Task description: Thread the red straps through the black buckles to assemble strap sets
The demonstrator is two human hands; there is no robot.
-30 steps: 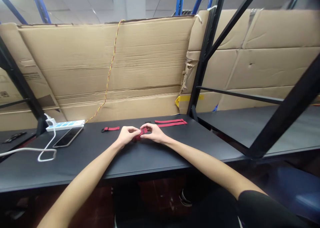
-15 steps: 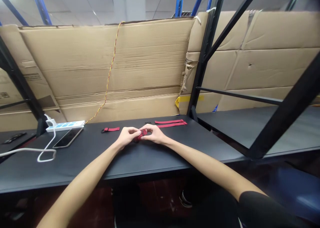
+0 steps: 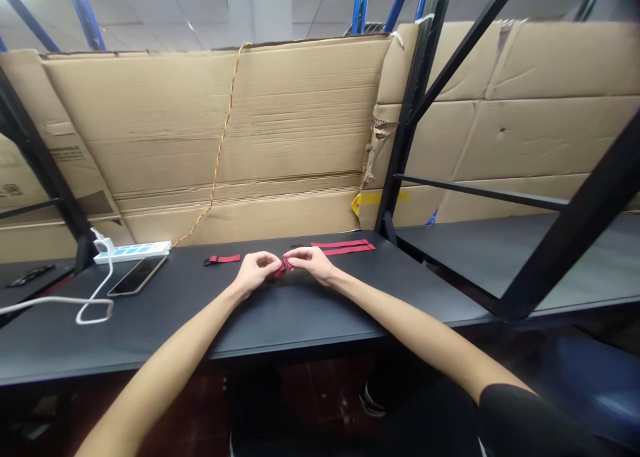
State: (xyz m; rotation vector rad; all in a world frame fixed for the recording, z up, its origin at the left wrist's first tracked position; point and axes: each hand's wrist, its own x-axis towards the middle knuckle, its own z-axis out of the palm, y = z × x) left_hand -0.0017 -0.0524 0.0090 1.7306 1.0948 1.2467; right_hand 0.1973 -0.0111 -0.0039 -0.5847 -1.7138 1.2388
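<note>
Between my hands is a red webbing strap (image 3: pixel 278 271) with a small black buckle (image 3: pixel 284 263), partly covered by fingers. My left hand (image 3: pixel 254 272) pinches it from the left, thumb and fingers closed. From the right, my right hand (image 3: pixel 314 265) pinches the strap beside the buckle. To the left on the black table lies another red strap (image 3: pixel 227 258) with a black buckle at its left end. Behind my right hand lie two longer red straps (image 3: pixel 345 246) side by side, with small black pieces (image 3: pixel 297 247) near their left ends.
A white power strip (image 3: pixel 135 251) with a plugged-in white cable (image 3: pixel 95 320) and a phone (image 3: pixel 137 275) lie on the left of the table (image 3: pixel 300 323). Cardboard sheets (image 3: pixel 290 123) stand along the back. Black rack posts (image 3: pixel 400 150) rise at the right.
The fingers of my right hand have straightened and drawn together into a flatter pinch, slightly rightward, exposing more of the buckle. My left hand stays nearly still on the strap.
</note>
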